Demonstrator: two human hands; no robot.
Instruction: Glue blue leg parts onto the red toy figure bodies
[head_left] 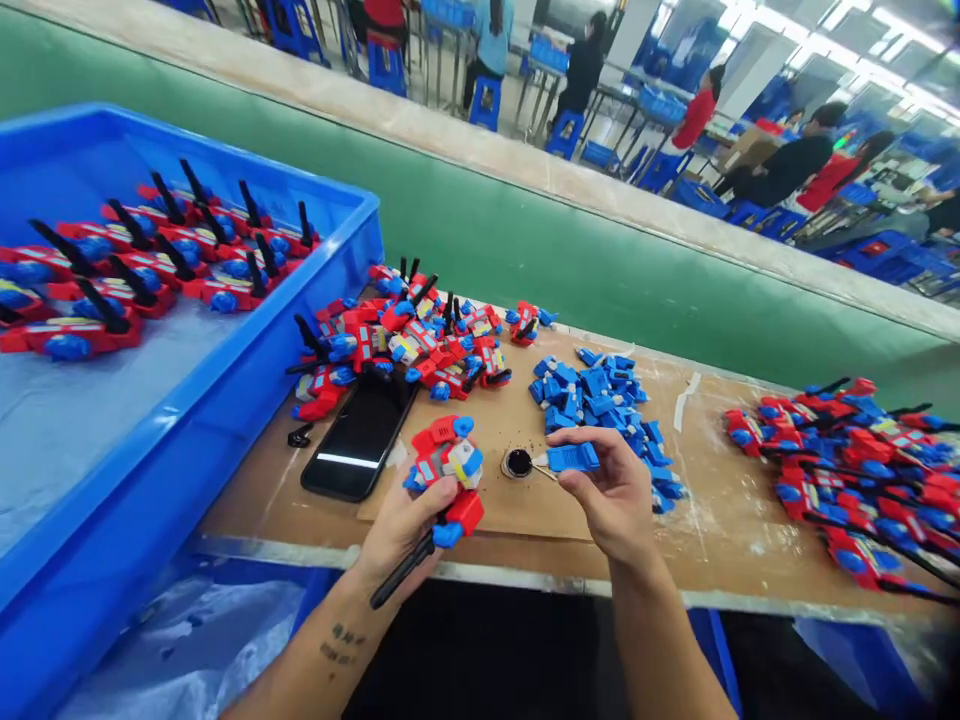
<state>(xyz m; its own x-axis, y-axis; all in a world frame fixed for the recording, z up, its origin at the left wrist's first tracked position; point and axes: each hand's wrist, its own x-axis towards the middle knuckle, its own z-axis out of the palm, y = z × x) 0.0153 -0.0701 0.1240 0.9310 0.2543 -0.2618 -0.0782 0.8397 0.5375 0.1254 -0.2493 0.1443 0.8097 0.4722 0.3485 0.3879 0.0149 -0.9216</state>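
My left hand (409,520) is closed around a red, blue and white toy robot body (444,462), whose black rod-like part (403,578) sticks out below toward my wrist. Between the thumb and fingertips of my right hand (611,490) is a small blue toy part (571,458) with a whitish end pointing left. Just left of it stands a small round pot of black liquid (518,462), with a thin stick (545,470) leaning on its rim. Dark specks lie around the pot. Behind my right hand is a heap of similar blue parts (596,390).
A big blue bin (330,245) on the left holds rows of red toy bodies. More toy bodies (427,340) are piled behind a black phone (360,440), and another pile (862,480) lies right. A green barrier (465,225) runs behind the table; people sit beyond it.
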